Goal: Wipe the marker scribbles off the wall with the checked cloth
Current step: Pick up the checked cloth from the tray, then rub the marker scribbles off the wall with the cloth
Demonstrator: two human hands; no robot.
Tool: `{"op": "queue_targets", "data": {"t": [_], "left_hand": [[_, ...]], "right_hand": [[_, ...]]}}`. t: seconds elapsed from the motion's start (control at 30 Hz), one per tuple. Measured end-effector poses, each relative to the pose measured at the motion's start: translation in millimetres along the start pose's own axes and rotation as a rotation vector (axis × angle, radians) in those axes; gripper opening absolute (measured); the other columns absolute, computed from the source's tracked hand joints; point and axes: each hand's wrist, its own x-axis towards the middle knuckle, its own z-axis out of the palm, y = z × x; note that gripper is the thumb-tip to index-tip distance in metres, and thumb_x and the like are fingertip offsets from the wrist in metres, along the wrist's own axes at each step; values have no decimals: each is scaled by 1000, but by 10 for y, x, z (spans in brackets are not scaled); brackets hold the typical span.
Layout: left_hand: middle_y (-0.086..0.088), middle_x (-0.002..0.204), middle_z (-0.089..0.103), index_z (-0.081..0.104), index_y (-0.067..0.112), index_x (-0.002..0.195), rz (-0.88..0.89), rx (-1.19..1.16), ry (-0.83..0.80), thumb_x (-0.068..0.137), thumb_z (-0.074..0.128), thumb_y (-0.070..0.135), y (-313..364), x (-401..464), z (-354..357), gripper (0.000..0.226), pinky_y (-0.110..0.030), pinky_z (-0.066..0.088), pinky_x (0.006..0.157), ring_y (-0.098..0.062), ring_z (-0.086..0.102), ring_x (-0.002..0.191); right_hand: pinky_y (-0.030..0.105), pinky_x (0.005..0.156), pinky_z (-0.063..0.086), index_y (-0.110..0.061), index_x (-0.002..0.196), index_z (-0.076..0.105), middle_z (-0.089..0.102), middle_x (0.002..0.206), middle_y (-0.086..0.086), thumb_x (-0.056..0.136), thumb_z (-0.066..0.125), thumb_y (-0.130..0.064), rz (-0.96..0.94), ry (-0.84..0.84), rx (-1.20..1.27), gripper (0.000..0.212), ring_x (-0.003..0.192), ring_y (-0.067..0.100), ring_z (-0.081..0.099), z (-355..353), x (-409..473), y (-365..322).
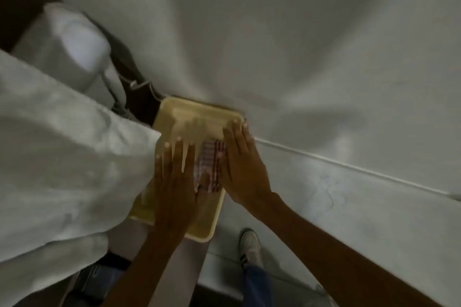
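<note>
The red-and-white checked cloth (pixel 209 169) lies bunched on a yellow tray (pixel 197 112) next to the wall (pixel 274 32). My left hand (pixel 174 182) hovers flat over the tray's left half with its fingers spread, its thumb close to the cloth. My right hand (pixel 242 167) lies flat along the tray's right edge, fingers straight and covering the cloth's right side. Neither hand visibly grips the cloth. Faint thin marker scribbles (pixel 329 189) show on the pale surface to the right, below a white line. The picture is blurred.
A bed with a white sheet (pixel 62 157) and a pillow (pixel 74 37) fills the left side and touches the tray. A white cable (pixel 139 85) hangs in the dark gap behind the bed. My shoe (pixel 249 244) stands on the floor below the tray.
</note>
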Motion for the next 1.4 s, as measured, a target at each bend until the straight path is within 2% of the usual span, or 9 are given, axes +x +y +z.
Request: {"op": "queue_targets", "data": {"t": [0.13,0.3,0.37,0.57,0.73,0.87,0.97,1.2,1.4], "left_hand": [[-19,176,28,34,11,168,-80,8,-134,104,36,50,-497,-113,699,75,-63,30,130,-44,25,163],[-18,177,26,31,13,170,-114,16,-179,106,26,51,-844,-163,1358,74,-58,16,135,-42,17,166],[-18,178,23,30,13,170,-136,6,-191,107,26,49,-872,-183,1462,73,-59,15,136,-41,14,167],[-18,180,17,28,10,170,-169,-29,-108,110,36,39,-597,-241,1269,67,-60,12,136,-41,7,167],[-22,178,18,26,6,170,-167,-69,154,113,39,39,13,-399,1047,67,-55,9,136,-43,9,166],[-21,180,10,21,12,172,-92,-100,103,113,33,49,733,-754,1246,71,-52,3,136,-33,-8,166],[-17,180,8,23,13,172,10,-130,-6,112,30,53,1284,-1036,1660,72,-53,4,135,-26,-15,166],[-10,179,1,13,20,171,251,-139,-235,110,33,51,2162,-1442,3177,71,-54,8,135,-33,-2,165],[-20,180,15,27,12,171,339,-86,-280,110,39,45,2381,-1538,4607,70,-57,11,135,-40,5,166]], "right_hand": [[48,137,4,-3,167,12,3,178,18,108,49,-27,106,-250,72,74,166,36,-3,998,433,135],[57,132,-12,-8,167,-10,-19,175,22,105,49,-48,284,-267,-12,95,162,41,-22,1963,675,335],[66,129,-10,-12,167,-13,-25,174,20,99,58,-39,278,-251,-56,102,161,40,-27,2132,682,355],[59,132,-11,-1,166,-4,-10,176,24,89,63,0,167,-214,-29,102,164,40,-16,1852,731,299],[61,134,2,2,165,20,14,176,21,84,48,5,-81,167,183,86,166,36,-2,1108,187,464],[53,135,-6,-5,167,17,3,177,9,86,34,-4,-29,210,96,83,163,22,-15,857,-764,1240],[51,132,-12,-20,166,5,-2,176,3,86,48,11,184,84,0,96,162,21,-17,973,-1530,2079],[49,132,-13,-15,168,16,5,177,5,92,51,7,470,2,-43,86,164,27,-9,1529,-2785,3945],[55,135,-4,-9,168,18,14,178,13,89,54,5,552,44,-40,88,166,32,-1,2085,-2921,5030]]}}
